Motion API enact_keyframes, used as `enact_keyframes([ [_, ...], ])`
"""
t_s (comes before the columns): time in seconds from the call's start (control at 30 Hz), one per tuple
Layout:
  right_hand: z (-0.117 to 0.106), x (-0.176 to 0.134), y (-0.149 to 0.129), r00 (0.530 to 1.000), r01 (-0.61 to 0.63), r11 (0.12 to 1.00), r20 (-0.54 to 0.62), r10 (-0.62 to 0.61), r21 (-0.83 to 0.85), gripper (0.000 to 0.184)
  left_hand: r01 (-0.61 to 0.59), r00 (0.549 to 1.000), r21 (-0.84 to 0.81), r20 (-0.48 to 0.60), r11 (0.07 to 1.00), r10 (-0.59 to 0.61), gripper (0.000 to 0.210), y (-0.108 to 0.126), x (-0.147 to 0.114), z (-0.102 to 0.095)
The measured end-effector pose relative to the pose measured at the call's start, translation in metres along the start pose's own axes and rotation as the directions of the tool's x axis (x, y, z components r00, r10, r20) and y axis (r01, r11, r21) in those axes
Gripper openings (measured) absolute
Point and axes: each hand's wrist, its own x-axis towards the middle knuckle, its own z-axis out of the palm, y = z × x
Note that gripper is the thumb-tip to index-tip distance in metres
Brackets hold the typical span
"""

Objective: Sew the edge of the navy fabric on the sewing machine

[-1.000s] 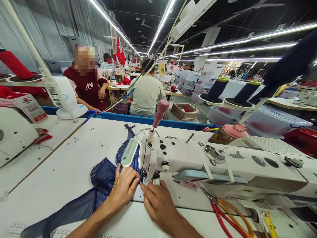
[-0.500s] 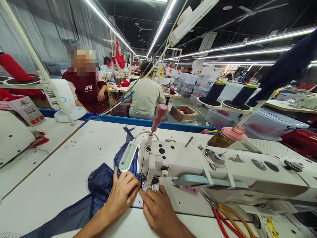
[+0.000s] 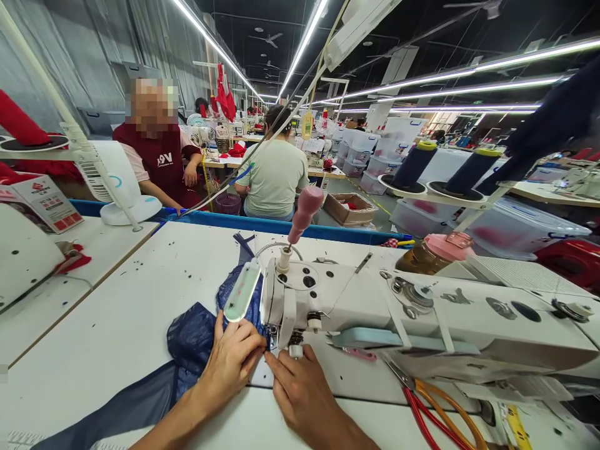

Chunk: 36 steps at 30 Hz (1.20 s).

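A dark navy garment (image 3: 191,334) with rounded, cup-like parts lies bunched to the left of the sewing machine (image 3: 347,287), its edge at the presser foot (image 3: 272,336). My left hand (image 3: 234,353) rests on the garment with bent fingers, thumb and fingertips pinching its edge just in front of the foot. Close beside it, my right hand (image 3: 300,384) has its fingers together on the same edge; what lies under them is mostly hidden. Above my left hand is a pale green oval plate (image 3: 242,292). A pink-handled screwdriver (image 3: 307,214) stands on the machine head.
Orange-and-red-handled scissors (image 3: 415,390) lie right of my right hand. Navy thread cones (image 3: 415,165) stand on a holder behind the machine, near a pink-lidded bottle (image 3: 435,253). Co-workers (image 3: 274,172) sit beyond the blue table edge (image 3: 225,223).
The view has shifted slightly. Both hands stay at the presser foot in nearly the same pose, and the garment shows no clear movement.
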Motion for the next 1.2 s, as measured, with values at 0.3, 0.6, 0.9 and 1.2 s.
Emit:
enact_keyframes([
  [0.3,-0.002,0.003,-0.001,0.999,-0.033,0.998,-0.024,0.035,0.057,0.036,-0.101,0.990,0.074,-0.095,0.992,0.108,0.017,0.002,0.002,-0.001],
  [0.6,-0.007,0.003,0.006,0.980,-0.154,0.964,-0.088,0.176,0.215,0.018,-0.184,0.966,0.179,-0.148,0.966,0.211,0.027,0.004,0.003,-0.002],
  [0.9,-0.006,0.004,0.005,0.982,-0.124,0.976,-0.118,0.146,0.178,0.017,-0.196,0.962,0.136,-0.162,0.971,0.217,0.019,0.004,0.005,-0.004],
  [1.2,-0.002,0.006,0.013,0.980,-0.138,0.965,-0.112,0.166,0.225,0.021,-0.042,0.997,-0.013,-0.061,0.999,0.041,0.019,0.000,0.003,0.005],
])
